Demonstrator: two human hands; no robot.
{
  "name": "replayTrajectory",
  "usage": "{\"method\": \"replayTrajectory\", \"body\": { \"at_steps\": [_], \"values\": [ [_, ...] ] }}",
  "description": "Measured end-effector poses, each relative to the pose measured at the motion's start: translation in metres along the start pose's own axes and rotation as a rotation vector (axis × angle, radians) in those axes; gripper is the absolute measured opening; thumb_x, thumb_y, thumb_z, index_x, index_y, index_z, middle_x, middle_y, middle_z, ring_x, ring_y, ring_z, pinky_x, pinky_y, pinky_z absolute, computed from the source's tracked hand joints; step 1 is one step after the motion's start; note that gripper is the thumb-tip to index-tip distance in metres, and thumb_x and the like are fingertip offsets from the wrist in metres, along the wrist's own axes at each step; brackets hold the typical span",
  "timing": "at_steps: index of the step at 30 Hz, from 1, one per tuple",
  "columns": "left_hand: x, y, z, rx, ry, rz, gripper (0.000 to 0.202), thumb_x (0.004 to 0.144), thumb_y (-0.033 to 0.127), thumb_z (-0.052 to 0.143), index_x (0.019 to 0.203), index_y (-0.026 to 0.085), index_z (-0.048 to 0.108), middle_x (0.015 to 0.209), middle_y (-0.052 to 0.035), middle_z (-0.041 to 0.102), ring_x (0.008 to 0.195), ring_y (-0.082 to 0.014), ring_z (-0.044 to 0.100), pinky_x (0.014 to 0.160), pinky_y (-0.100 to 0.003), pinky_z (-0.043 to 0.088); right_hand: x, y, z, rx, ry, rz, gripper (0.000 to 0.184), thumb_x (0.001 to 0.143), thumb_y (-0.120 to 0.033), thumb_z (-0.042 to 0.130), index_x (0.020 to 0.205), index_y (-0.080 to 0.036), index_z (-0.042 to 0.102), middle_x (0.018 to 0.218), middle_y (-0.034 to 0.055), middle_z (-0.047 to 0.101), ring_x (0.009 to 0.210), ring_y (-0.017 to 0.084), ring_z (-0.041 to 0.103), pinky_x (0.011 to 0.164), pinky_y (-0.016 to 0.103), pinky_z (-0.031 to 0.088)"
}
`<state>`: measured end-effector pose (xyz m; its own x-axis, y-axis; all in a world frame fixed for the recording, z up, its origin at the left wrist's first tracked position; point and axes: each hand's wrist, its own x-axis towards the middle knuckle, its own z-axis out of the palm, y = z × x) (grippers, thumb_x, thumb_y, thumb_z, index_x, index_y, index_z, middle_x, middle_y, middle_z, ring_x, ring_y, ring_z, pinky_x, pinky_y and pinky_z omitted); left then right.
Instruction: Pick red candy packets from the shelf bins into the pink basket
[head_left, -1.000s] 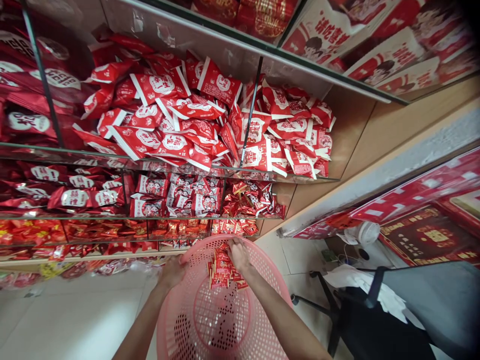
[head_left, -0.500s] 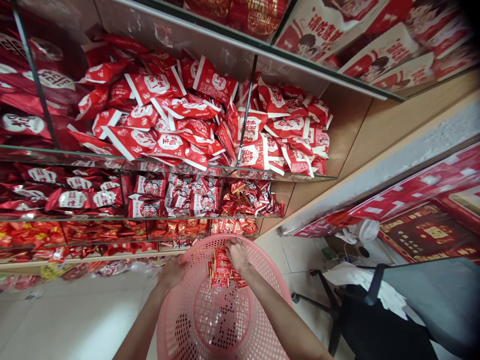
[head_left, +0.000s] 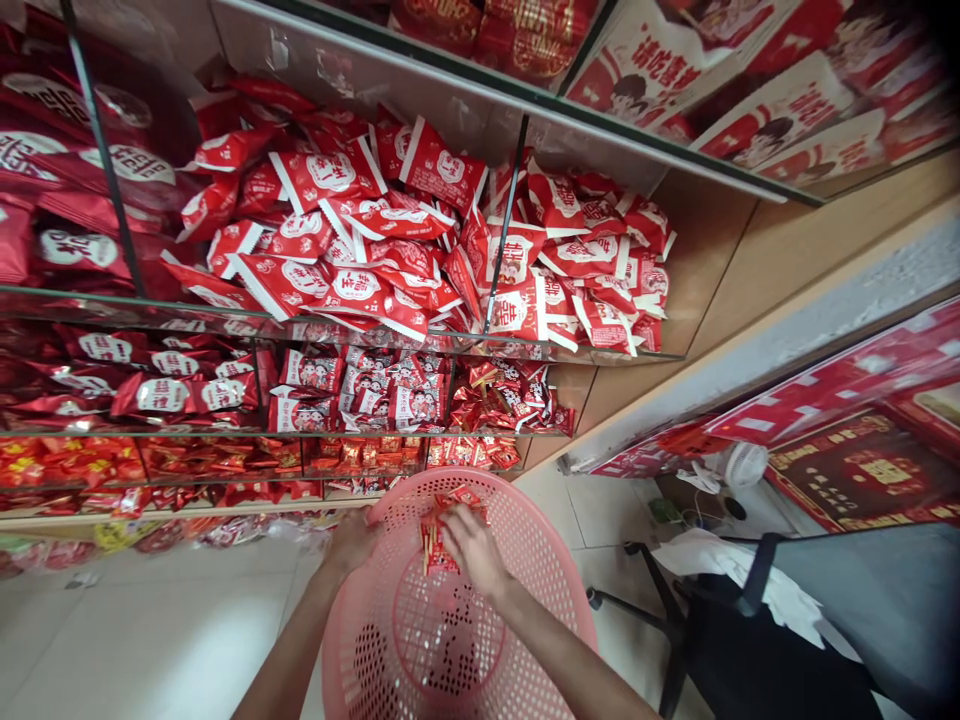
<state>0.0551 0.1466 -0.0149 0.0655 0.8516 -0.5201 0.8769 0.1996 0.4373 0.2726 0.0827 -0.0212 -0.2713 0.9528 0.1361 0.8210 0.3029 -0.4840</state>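
Observation:
A pink perforated plastic basket stands tilted in front of me, its inside facing up. My left hand is closed around its left rim. Small red candy packets lie in a little heap against the basket's far inner wall. Over that heap is my right hand, palm down, the fingers slightly bent and apart, touching the packets. The fingertips partly cover the packets, and I see none lifted clear of the heap.
Glass-divided shelves hold red and white candy packets, dark red packets and picture-printed packets. A wooden side panel ends the shelving. At right are a black office chair with a white cloth.
My right hand has moved from the heap's far right edge toward me, onto the packets. The left hand stays at the rim. The whole view has shifted slightly.

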Motion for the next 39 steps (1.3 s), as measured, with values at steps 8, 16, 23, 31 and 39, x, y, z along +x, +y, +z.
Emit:
{"method": "replayTrajectory", "body": {
  "at_steps": [8,16,23,31,39],
  "values": [
    [-0.003,0.002,-0.003,-0.053,-0.021,0.048,0.020,0.080,0.022,0.047,0.087,0.018,0.065,0.078,-0.0019,0.070,0.079,-0.0154,0.064,0.063,-0.020,0.040,-0.051,-0.008,0.086,-0.160,-0.122,-0.187,0.033,0.085,-0.008,0.046,0.114,-0.020,0.055,0.114,0.0053,0.059,0.095,0.017,0.058,0.087,0.029,0.047],
    [0.003,-0.004,0.003,-0.024,-0.001,0.042,0.023,0.080,0.024,0.047,0.092,0.016,0.065,0.089,-0.0059,0.071,0.083,-0.0167,0.064,0.068,-0.022,0.041,-0.066,-0.007,0.105,-0.278,-0.137,-0.084,0.031,0.084,-0.015,0.052,0.114,-0.019,0.055,0.117,0.0108,0.057,0.098,0.024,0.054,0.079,0.040,0.046],
    [0.004,-0.004,0.004,0.031,0.002,0.020,0.027,0.081,0.028,0.046,0.096,0.016,0.064,0.098,-0.0085,0.070,0.089,-0.0178,0.064,0.070,-0.022,0.041,-0.059,-0.027,0.105,-0.213,-0.180,0.051,0.034,0.079,-0.038,0.060,0.107,-0.018,0.057,0.105,0.0103,0.058,0.093,0.026,0.054,0.077,0.040,0.046],
    [0.001,-0.001,0.000,0.037,-0.008,0.006,0.025,0.081,0.030,0.047,0.094,0.016,0.064,0.094,-0.0074,0.071,0.087,-0.0181,0.064,0.067,-0.021,0.041,-0.046,-0.030,0.120,-0.260,-0.198,0.099,0.041,0.082,-0.021,0.056,0.122,-0.011,0.051,0.110,0.0147,0.057,0.101,0.027,0.053,0.084,0.041,0.046],
    [0.000,0.000,0.002,0.039,0.021,0.021,0.024,0.080,0.026,0.048,0.095,0.016,0.064,0.097,-0.0068,0.070,0.090,-0.0177,0.063,0.070,-0.021,0.041,-0.049,-0.022,0.095,-0.314,-0.104,-0.003,0.034,0.085,-0.014,0.048,0.117,-0.021,0.054,0.100,0.0082,0.060,0.088,0.022,0.058,0.078,0.035,0.048]
  ]
}}
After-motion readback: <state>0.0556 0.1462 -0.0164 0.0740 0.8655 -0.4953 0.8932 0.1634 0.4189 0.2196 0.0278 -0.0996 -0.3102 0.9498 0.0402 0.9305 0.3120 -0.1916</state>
